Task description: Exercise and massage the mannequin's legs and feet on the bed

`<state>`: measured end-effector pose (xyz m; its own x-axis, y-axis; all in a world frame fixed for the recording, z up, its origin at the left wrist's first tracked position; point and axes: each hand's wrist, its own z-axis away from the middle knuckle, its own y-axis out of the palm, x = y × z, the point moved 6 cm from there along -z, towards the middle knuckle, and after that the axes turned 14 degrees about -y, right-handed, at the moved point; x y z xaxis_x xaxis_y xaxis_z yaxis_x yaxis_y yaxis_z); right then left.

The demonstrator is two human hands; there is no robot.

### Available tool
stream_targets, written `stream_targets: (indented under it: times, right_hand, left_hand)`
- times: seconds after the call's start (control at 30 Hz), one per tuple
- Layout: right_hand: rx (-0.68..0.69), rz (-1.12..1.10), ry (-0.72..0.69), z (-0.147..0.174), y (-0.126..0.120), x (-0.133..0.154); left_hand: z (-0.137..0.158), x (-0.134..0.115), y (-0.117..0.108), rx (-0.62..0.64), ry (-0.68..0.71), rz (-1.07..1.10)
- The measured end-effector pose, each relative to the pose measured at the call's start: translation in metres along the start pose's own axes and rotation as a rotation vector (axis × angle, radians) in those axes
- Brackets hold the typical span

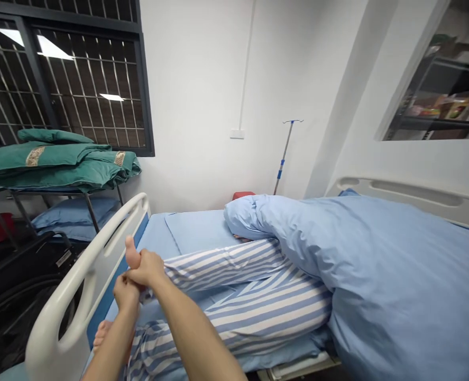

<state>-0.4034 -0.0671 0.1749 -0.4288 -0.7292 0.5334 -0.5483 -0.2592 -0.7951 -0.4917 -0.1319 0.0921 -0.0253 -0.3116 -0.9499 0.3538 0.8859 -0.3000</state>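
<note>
Both my hands are at the far foot point(131, 255), whose toes point up near the bed's end. My right hand point(150, 269) wraps around that foot just below the toes. Lower and to the left, my left hand point(126, 291) is closed against the same foot's underside, its fingertips partly hidden and touching my right hand. The near foot point(101, 334) lies beside my left forearm, partly covered by it. Both legs wear blue-and-white striped trousers point(266, 317) and lie stretched out on the blue sheet point(198, 230).
A white footboard point(55, 317) rises left of my hands. A blue quilt point(396, 275) covers the body's upper part. Left of the bed are a wheelchair point(24, 286) and a rack with green bedding point(67, 164). An IV pole point(285, 156) stands behind the bed.
</note>
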Motion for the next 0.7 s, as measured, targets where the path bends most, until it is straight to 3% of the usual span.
stream_targets:
  times: [0.07, 0.13, 0.3, 0.5, 0.6, 0.7]
  right_hand:
    - [0.086, 0.003, -0.002, 0.010, 0.029, -0.006]
    - [0.138, 0.011, -0.003, 0.016, 0.047, -0.010]
    - [0.167, 0.061, -0.019, 0.018, 0.047, -0.008]
    - [0.074, 0.085, -0.081, 0.004, -0.002, 0.004]
    - [0.001, 0.076, -0.121, -0.007, -0.045, 0.011]
    - [-0.100, 0.045, -0.138, -0.017, -0.107, 0.016]
  left_hand:
    - [-0.002, 0.034, -0.002, 0.009, -0.137, -0.038]
    - [-0.001, 0.054, -0.001, 0.032, -0.185, -0.092]
    - [0.005, 0.053, -0.001, 0.037, -0.169, -0.138]
    - [0.018, 0.002, -0.002, 0.002, -0.120, -0.022]
    - [0.029, -0.049, 0.000, -0.063, 0.062, -0.032]
    - [0.049, -0.115, 0.002, -0.160, 0.219, 0.009]
